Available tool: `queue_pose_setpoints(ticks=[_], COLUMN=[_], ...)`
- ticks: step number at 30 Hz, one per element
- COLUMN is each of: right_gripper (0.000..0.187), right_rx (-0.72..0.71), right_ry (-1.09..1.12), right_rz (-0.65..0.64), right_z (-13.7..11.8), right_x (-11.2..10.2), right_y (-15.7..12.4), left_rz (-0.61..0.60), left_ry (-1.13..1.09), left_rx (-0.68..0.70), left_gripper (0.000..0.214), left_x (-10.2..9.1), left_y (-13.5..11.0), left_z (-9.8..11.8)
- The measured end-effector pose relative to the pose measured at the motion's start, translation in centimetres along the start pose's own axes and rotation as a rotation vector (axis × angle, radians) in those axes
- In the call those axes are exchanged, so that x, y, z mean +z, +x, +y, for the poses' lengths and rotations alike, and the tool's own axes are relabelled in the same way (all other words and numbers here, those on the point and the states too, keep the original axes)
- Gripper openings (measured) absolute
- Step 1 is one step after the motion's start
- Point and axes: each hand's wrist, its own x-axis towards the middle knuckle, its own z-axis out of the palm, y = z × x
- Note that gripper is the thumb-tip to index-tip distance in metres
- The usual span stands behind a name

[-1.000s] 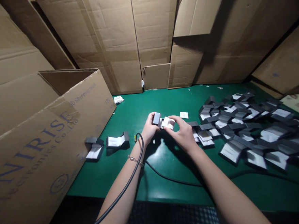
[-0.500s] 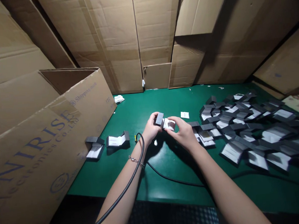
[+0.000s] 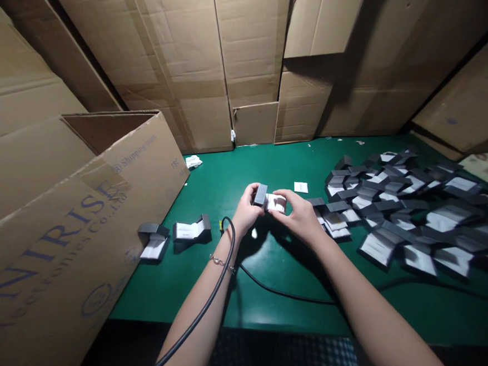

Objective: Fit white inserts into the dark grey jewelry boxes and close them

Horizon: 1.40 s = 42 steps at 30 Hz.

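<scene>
As the lid point(image 3: 260, 194) has tipped vs. 1 s ago, our left hand point(image 3: 245, 209) grips the grey hinged box point(image 3: 267, 198) by it, right hand point(image 3: 298, 216) pinches its white insert point(image 3: 276, 203), above green mat point(image 3: 268, 164); insert prob. seated.

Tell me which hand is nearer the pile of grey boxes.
Right. The right hand sits at the left edge of the pile of grey boxes; the left hand is farther off, on the other side of the small box both hands hold.
</scene>
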Motion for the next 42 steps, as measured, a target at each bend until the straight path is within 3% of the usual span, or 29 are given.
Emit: queue_pose_setpoints(ticks=[7,22,34,42], right_gripper=[0.035,0.042,0.048,0.052], right_rx=[-0.046,0.23,0.298,0.318], right_ry=[-0.004,0.101,0.207,0.149], right_rz=[0.015,-0.15,-0.141,-0.163], right_z=[0.0,-0.5,-0.4,-0.3], right_x=[0.0,-0.5,-0.1,-0.3], right_y=[0.1,0.2,0.2,0.1], left_rz=[-0.009,0.077,0.085,0.072], left_ry=[-0.016,-0.09,-0.044,-0.129], left_rx=[-0.012,0.017,0.031,0.026], left_gripper=[0.064,0.062,0.065,0.065], left_x=[0.2,0.7,0.7,0.6], left_y=[-0.1,0.0,-0.3,0.0], left_z=[0.3,0.0,-0.7,-0.6])
